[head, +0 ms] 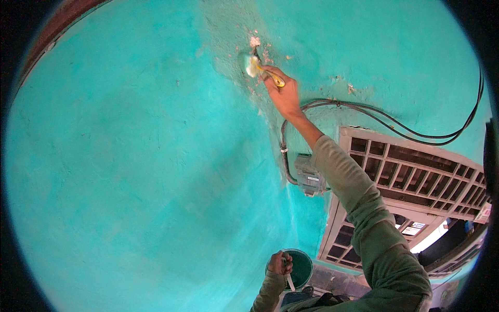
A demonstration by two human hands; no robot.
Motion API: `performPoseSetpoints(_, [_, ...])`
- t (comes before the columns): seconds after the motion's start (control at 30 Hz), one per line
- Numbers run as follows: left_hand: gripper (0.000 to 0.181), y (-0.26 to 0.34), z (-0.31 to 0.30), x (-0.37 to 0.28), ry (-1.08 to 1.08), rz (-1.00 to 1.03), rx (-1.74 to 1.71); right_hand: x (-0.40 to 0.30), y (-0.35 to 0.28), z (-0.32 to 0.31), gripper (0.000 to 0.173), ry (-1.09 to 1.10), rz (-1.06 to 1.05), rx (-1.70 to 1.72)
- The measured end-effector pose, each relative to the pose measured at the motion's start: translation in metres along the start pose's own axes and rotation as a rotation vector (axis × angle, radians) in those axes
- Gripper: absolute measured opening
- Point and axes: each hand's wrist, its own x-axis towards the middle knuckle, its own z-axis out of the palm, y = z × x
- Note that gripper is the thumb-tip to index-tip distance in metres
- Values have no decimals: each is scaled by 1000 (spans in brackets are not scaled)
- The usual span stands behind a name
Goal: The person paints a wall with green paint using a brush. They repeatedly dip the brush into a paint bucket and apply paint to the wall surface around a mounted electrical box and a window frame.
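Observation:
My right hand (286, 95) reaches up to the turquoise wall (136, 136), its fingers closed around the yellow handle of a paintbrush (277, 79). The brush's pale bristles lie against a rough grey-green patch (228, 43), beside a dark crack and pinkish spots where the paint is gone. Low in the view, my left hand (280, 263) grips a dark green bucket (310, 269) near its rim. A pale flat strip (290, 282) sticks out below that fist; I cannot tell whether it belongs to the bucket. The bucket's contents are too dark to make out.
Black cables (390, 121) loop along the wall into a conduit (284, 160). This leads to a grey electric meter box (308, 173), partly behind my right forearm. A barred window frame (405, 156) stands at the right. Grey floor tiles (339, 279) lie below.

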Motion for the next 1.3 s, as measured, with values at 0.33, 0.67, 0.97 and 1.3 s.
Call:
performPoseSetpoints(0.33, [36,-15,-35,19,-62,-17,-46,13,-9,-6,27,-76,36,-186])
performPoseSetpoints(0.67, [34,-9,-23,10,-36,-31,-35,-4,10,3,27,-94,-87,-192])
performPoseSetpoints(0.97, [35,-8,-17,6,-37,-19,-8,-6,-18,1,28,-58,-94,-92])
performPoseSetpoints(1.3, [35,-8,-11,3,4,9,21,-13,-8,-22,30,-209,169,-152])
